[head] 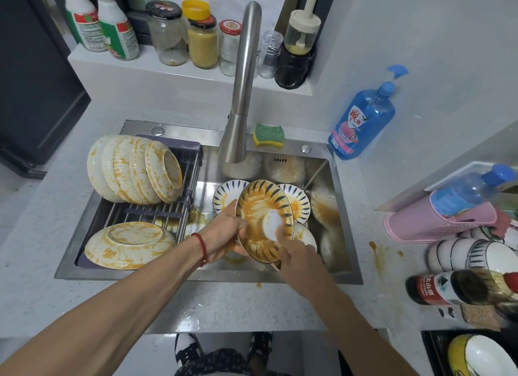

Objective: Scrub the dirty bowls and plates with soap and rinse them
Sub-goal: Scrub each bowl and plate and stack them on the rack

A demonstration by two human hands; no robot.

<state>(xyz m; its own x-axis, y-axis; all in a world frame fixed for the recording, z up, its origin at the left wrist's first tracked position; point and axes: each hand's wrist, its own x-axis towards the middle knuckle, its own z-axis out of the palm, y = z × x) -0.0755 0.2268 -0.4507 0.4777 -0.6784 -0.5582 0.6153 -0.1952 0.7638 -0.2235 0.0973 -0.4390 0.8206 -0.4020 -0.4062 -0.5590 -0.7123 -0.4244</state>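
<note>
A striped plate (259, 221), smeared w/ orange sauce, is held tilted on edge over the steel sink (344, 207), just in front of the tap (241, 95). Its left rim is gripped by the left hand (224, 235), fingers curled round the edge; a red cord (202, 248) is worn at that wrist. A white scrub pad (273, 224) is pressed against the plate's inner face by the right hand (297, 259), fingers bent over the pad. Both hands are thus closed on something, close together at the plate.

More striped plates (298, 201) are stacked behind and under it in the basin, also stained. At the sink's left, a dark drying rack (168, 207) is laid across the basin; a row of sauce-streaked bowls (134, 169) is leaned on it, and one large bowl (129, 245) is set upside down at the near end.

A green-and-yellow sponge (268, 135) is seen on the sink's back ledge, right of the tap. A blue soap bottle (364, 117) w/ pump stands on the counter at the sink's back right corner. Orange spatter (377, 253) is visible on the counter right of the basin. Jars (201, 39) and spray bottles (112, 25) are lined up on the shelf behind. Clean bowls (459, 253) are lying on their sides at far right, near a sauce bottle (437, 288).
</note>
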